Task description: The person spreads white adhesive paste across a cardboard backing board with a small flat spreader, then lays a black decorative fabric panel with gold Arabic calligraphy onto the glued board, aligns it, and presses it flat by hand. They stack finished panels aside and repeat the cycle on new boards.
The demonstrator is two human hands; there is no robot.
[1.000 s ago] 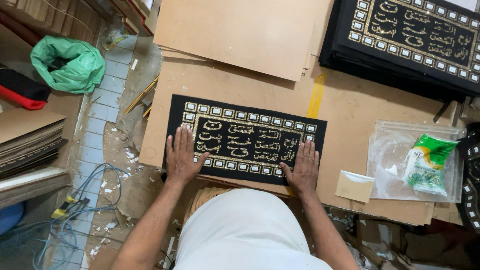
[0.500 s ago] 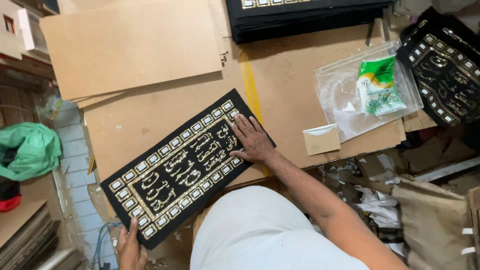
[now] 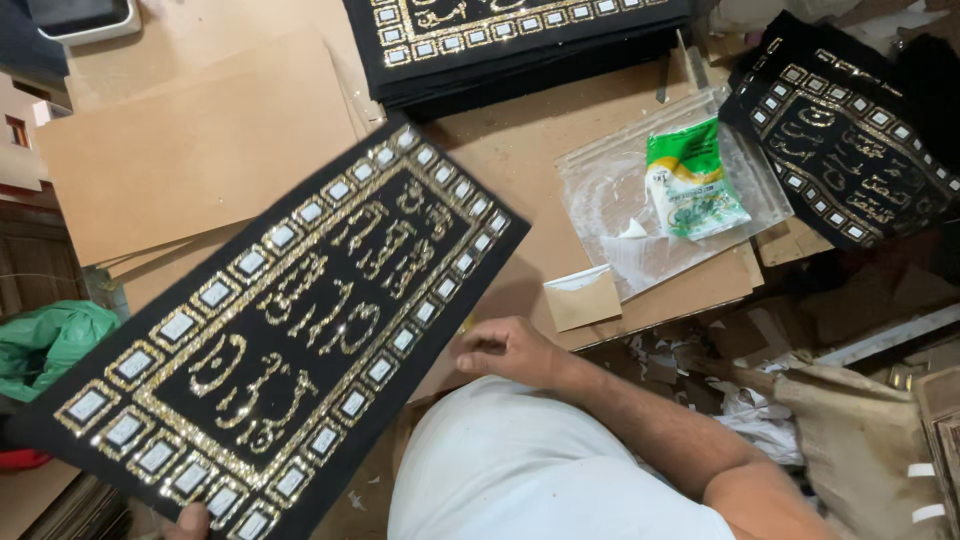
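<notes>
A long black panel [image 3: 290, 320] with gold glitter script and a border of small silver squares is lifted off the cardboard-covered worktop [image 3: 520, 150] and tilted, its far end up to the right. My left hand [image 3: 188, 522] grips its lower left end; only the fingertips show at the bottom edge. My right hand [image 3: 510, 350] is curled at the panel's lower right edge, touching or holding it there.
A stack of similar black panels [image 3: 520, 35] lies at the top, another panel [image 3: 850, 140] at the right. A clear plastic bag with a green packet [image 3: 690, 180] and a small tan envelope [image 3: 582, 298] lie on the worktop. A green bag [image 3: 45, 340] sits left. Brown boards [image 3: 190, 150] lie upper left.
The panel was flat on the worktop under both palms, then swung to the left and lifted toward the camera. My left hand went to its lower end, my right to its edge.
</notes>
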